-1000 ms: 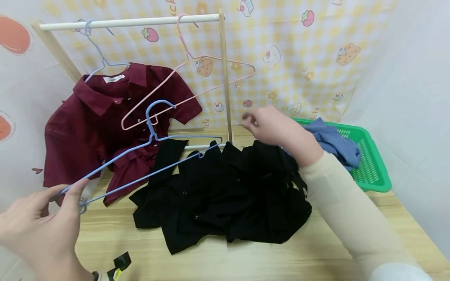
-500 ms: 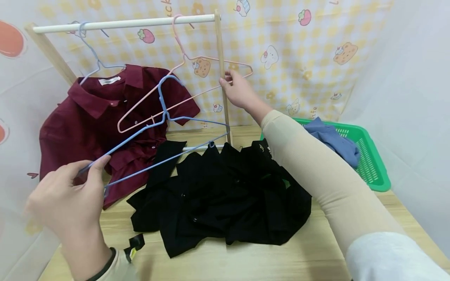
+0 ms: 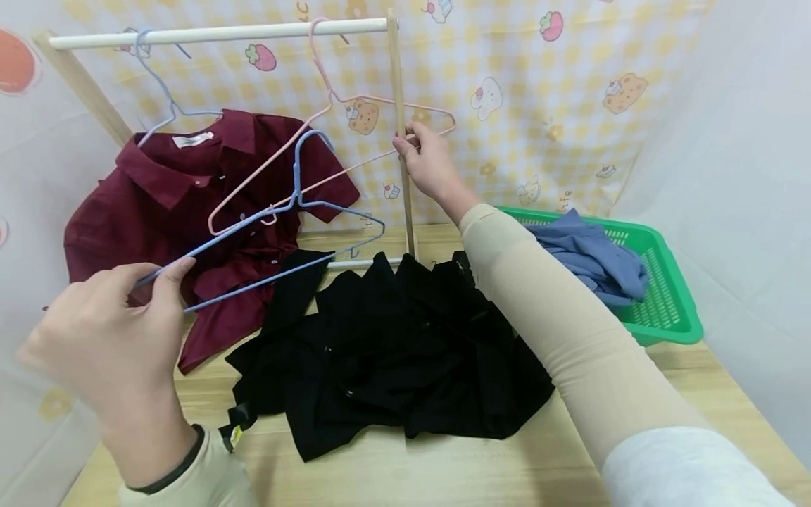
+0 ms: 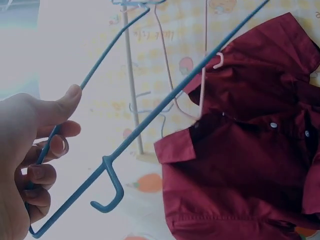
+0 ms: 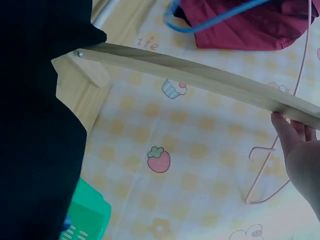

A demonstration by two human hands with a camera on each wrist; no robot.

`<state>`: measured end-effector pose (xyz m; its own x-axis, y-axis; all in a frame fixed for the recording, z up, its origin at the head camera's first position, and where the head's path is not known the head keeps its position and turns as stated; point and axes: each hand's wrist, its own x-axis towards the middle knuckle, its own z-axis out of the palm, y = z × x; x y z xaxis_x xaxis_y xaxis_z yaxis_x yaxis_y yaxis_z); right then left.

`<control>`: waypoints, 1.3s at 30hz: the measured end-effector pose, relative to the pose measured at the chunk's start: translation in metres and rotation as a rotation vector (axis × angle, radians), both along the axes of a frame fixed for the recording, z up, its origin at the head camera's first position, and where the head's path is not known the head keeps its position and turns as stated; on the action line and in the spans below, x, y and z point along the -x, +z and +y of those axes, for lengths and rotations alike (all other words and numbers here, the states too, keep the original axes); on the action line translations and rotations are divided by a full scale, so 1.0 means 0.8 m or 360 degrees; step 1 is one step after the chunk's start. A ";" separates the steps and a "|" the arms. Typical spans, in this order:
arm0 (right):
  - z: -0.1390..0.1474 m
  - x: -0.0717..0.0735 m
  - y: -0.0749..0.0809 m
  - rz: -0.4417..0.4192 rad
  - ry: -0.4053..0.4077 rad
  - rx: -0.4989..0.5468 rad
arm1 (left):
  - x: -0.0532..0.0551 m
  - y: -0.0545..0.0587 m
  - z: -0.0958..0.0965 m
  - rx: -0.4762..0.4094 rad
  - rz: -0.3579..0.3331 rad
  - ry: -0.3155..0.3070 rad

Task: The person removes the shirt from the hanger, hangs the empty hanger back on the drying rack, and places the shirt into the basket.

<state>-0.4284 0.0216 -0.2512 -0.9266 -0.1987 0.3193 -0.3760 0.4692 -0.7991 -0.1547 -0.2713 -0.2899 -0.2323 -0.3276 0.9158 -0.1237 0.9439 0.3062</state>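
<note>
My left hand [image 3: 110, 331] pinches the end of a bare blue clothes hanger [image 3: 297, 169], its hook up and its far end pointing right. In the left wrist view, the thumb and fingers curl round the blue hanger [image 4: 165, 102]. With thumb and fingertips, my right hand [image 3: 434, 160] grips the right wooden upright [image 3: 407, 197] of a clothes rack; the right wrist view shows the hand [image 5: 302, 157] at this upright [image 5: 190, 77]. A bare pink hanger [image 3: 319, 67] hangs from the rail, passing behind the upright. Below lies a crumpled black shirt [image 3: 393, 366].
A maroon shirt [image 3: 165, 211] hangs on another blue hanger [image 3: 157, 77] at the rack's left. On the right, a green basket [image 3: 671, 282] holds blue cloth [image 3: 595, 246]. Behind is a patterned curtain [image 3: 519, 155]. A white rail [image 3: 222, 34] tops the rack.
My right hand has moved up and left from above the black shirt and now grips the rack's upright. My left hand has raised the blue hanger and shifted it right.
</note>
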 end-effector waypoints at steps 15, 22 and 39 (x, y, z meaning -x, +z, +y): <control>0.003 -0.004 -0.010 0.0034 -0.0028 0.0126 | 0.064 0.045 0.049 -0.0110 -0.0103 -0.0191; 0.002 -0.005 -0.009 0.0021 -0.0046 0.0103 | 0.102 0.058 0.078 -0.0195 -0.0173 -0.0274; -0.002 -0.006 -0.010 0.0062 -0.0011 0.0092 | 0.149 0.037 0.065 -0.0585 -0.0409 -0.0534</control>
<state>-0.4238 0.0201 -0.2588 -0.9145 -0.1724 0.3660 -0.4043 0.4255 -0.8097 -0.2735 -0.2196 -0.2602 -0.5795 -0.4845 0.6554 0.0511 0.7810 0.6225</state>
